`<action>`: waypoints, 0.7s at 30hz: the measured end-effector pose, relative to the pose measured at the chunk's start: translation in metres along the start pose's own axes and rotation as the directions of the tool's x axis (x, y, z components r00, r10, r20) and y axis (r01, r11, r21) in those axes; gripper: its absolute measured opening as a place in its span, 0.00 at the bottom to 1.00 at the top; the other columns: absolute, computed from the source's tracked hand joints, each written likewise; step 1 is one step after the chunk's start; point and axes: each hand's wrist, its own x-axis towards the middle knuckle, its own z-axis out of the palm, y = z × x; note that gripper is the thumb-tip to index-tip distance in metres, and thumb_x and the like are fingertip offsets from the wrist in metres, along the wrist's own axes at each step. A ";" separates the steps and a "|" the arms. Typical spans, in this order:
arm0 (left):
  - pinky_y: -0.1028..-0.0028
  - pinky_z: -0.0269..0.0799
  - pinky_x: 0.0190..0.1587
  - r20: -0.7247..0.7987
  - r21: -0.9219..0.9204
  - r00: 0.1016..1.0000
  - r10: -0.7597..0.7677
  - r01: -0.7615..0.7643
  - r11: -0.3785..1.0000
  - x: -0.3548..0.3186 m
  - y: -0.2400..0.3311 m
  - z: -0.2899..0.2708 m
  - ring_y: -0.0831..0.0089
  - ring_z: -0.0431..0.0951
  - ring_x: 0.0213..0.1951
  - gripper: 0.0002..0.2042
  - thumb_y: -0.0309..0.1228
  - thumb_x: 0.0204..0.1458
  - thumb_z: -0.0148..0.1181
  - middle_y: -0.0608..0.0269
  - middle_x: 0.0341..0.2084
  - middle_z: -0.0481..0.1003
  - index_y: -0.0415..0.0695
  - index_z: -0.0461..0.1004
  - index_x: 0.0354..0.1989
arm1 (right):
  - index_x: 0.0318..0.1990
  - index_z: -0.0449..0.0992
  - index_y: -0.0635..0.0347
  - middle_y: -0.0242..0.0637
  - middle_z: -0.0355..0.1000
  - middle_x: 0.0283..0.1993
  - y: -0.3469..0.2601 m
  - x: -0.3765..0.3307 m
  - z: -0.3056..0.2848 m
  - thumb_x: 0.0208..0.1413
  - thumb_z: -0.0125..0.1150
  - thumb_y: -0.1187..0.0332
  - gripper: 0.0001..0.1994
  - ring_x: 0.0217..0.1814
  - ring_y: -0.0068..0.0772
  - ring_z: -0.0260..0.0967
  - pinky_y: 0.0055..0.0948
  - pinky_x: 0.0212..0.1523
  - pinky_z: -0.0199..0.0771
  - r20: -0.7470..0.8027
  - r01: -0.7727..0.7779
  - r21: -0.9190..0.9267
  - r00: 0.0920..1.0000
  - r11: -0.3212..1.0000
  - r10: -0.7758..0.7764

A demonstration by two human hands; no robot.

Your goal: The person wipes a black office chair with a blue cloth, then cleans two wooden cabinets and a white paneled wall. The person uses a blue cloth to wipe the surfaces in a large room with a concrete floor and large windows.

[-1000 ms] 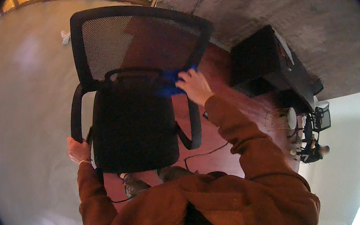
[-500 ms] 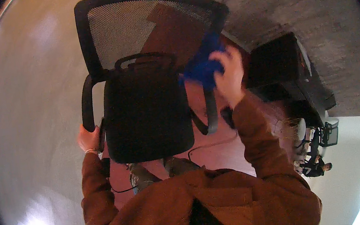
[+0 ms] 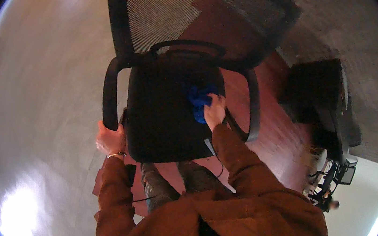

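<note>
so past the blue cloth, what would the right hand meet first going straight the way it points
Beyond the cloth, the right hand would probably pass over the black seat and first meet the curved bar at the foot of the mesh backrest, though depth is unclear.

Perhaps an office: mesh-backed chair (image 3: 169, 111)

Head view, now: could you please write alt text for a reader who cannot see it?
The person's right hand holds a blue cloth over the seat of a black mesh-backed chair. The left hand grips the left armrest. Reddish floor shows beneath.
</note>
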 end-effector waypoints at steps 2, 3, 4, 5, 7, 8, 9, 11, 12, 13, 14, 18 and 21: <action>0.51 0.74 0.34 -0.024 0.000 1.000 0.020 -0.020 1.000 -0.001 -0.001 -0.001 0.44 0.80 0.33 0.19 0.39 0.40 0.67 0.48 0.27 0.79 0.48 0.72 0.40 | 0.57 0.68 0.57 0.53 0.60 0.59 0.018 -0.002 0.011 0.53 0.61 0.69 0.23 0.61 0.56 0.60 0.49 0.60 0.65 -0.080 -0.334 0.128 0.935 0.934 0.345; 0.51 0.74 0.34 -0.023 0.008 1.000 0.017 -0.017 1.000 -0.001 -0.002 -0.001 0.44 0.80 0.32 0.19 0.40 0.40 0.67 0.48 0.27 0.79 0.48 0.72 0.40 | 0.58 0.67 0.61 0.55 0.60 0.60 0.024 0.001 0.017 0.55 0.59 0.68 0.22 0.61 0.56 0.60 0.49 0.61 0.62 -0.139 -0.538 0.295 0.794 0.790 0.592; 0.51 0.74 0.34 -0.037 0.018 0.999 0.013 -0.012 1.000 -0.002 -0.001 -0.002 0.45 0.80 0.32 0.20 0.40 0.40 0.68 0.47 0.27 0.79 0.47 0.72 0.41 | 0.61 0.64 0.61 0.57 0.59 0.60 0.028 0.010 0.021 0.59 0.55 0.65 0.23 0.59 0.57 0.61 0.49 0.60 0.64 -0.100 -0.670 0.305 0.684 0.677 0.722; 0.52 0.74 0.34 -0.029 0.023 1.000 0.003 -0.002 1.000 -0.003 -0.001 -0.001 0.45 0.80 0.32 0.20 0.40 0.40 0.68 0.47 0.26 0.79 0.47 0.71 0.41 | 0.62 0.62 0.61 0.57 0.58 0.60 0.027 0.020 0.029 0.59 0.57 0.65 0.25 0.58 0.57 0.62 0.49 0.57 0.67 -0.120 -0.690 0.154 0.698 0.707 0.706; 0.52 0.74 0.33 -0.021 0.023 1.000 -0.005 0.005 1.000 -0.003 -0.001 -0.001 0.45 0.79 0.32 0.20 0.40 0.40 0.68 0.47 0.26 0.79 0.46 0.71 0.41 | 0.64 0.59 0.61 0.56 0.57 0.61 0.013 0.032 0.052 0.58 0.60 0.64 0.29 0.57 0.58 0.63 0.47 0.52 0.74 -0.247 -0.668 -0.100 0.735 0.737 0.632; 0.52 0.73 0.33 -0.029 0.012 1.000 -0.005 0.005 1.000 -0.004 0.000 -0.001 0.44 0.79 0.32 0.20 0.40 0.40 0.68 0.47 0.26 0.79 0.46 0.71 0.40 | 0.64 0.59 0.62 0.56 0.57 0.61 0.004 0.038 0.059 0.57 0.61 0.64 0.29 0.58 0.57 0.63 0.46 0.53 0.73 -0.224 -0.633 -0.075 0.763 0.770 0.606; 0.52 0.73 0.33 -0.047 -0.005 0.999 0.006 -0.007 1.000 -0.005 0.000 -0.001 0.44 0.79 0.32 0.20 0.40 0.40 0.68 0.48 0.25 0.78 0.46 0.71 0.40 | 0.63 0.59 0.63 0.56 0.57 0.61 -0.007 0.038 0.066 0.57 0.61 0.63 0.29 0.58 0.56 0.63 0.44 0.55 0.73 -0.185 -0.603 -0.054 0.790 0.796 0.585; 0.52 0.73 0.33 -0.078 -0.035 0.997 0.016 -0.019 0.999 -0.004 0.001 0.000 0.45 0.79 0.31 0.19 0.39 0.40 0.67 0.48 0.25 0.78 0.46 0.71 0.39 | 0.63 0.60 0.64 0.56 0.59 0.61 -0.053 0.033 0.095 0.59 0.58 0.64 0.27 0.59 0.54 0.63 0.43 0.58 0.70 -0.081 -0.363 0.152 0.922 0.919 0.378; 0.53 0.72 0.32 -0.083 -0.044 0.996 0.011 -0.015 0.999 -0.005 0.001 0.000 0.45 0.79 0.30 0.19 0.39 0.40 0.67 0.49 0.24 0.78 0.46 0.71 0.39 | 0.63 0.60 0.64 0.56 0.61 0.61 -0.080 0.029 0.111 0.60 0.56 0.65 0.26 0.60 0.53 0.62 0.42 0.59 0.68 0.024 -0.263 0.108 0.965 0.959 0.262; 0.53 0.71 0.32 -0.084 -0.061 0.996 0.002 -0.007 0.998 -0.005 0.002 0.000 0.46 0.79 0.30 0.18 0.38 0.41 0.67 0.49 0.24 0.78 0.46 0.72 0.39 | 0.62 0.63 0.63 0.55 0.60 0.62 -0.107 0.020 0.122 0.57 0.59 0.66 0.26 0.61 0.53 0.61 0.42 0.61 0.67 0.142 -0.165 0.073 0.978 0.984 0.154; 0.53 0.72 0.32 -0.092 -0.045 0.996 0.011 -0.015 0.999 -0.005 0.002 0.000 0.45 0.79 0.30 0.18 0.38 0.41 0.68 0.49 0.24 0.78 0.45 0.71 0.39 | 0.60 0.65 0.61 0.53 0.59 0.64 -0.134 0.011 0.131 0.54 0.62 0.68 0.26 0.62 0.53 0.61 0.43 0.62 0.65 0.190 -0.038 0.080 0.982 0.996 0.022; 0.53 0.73 0.32 -0.075 -0.058 0.997 -0.016 0.012 0.998 -0.003 0.004 -0.001 0.44 0.79 0.31 0.19 0.39 0.40 0.69 0.47 0.24 0.78 0.45 0.70 0.38 | 0.57 0.72 0.50 0.48 0.57 0.68 -0.166 -0.031 0.119 0.46 0.70 0.72 0.27 0.66 0.53 0.58 0.45 0.65 0.62 0.505 0.500 0.178 0.692 0.847 -0.515; 0.54 0.73 0.31 -0.095 -0.076 0.995 -0.009 0.002 0.997 0.000 0.004 0.000 0.45 0.79 0.30 0.19 0.39 0.40 0.69 0.49 0.24 0.78 0.45 0.70 0.38 | 0.55 0.74 0.45 0.46 0.60 0.65 -0.145 -0.033 0.091 0.47 0.67 0.76 0.25 0.67 0.52 0.57 0.45 0.66 0.61 0.561 0.500 0.302 0.595 0.812 -0.575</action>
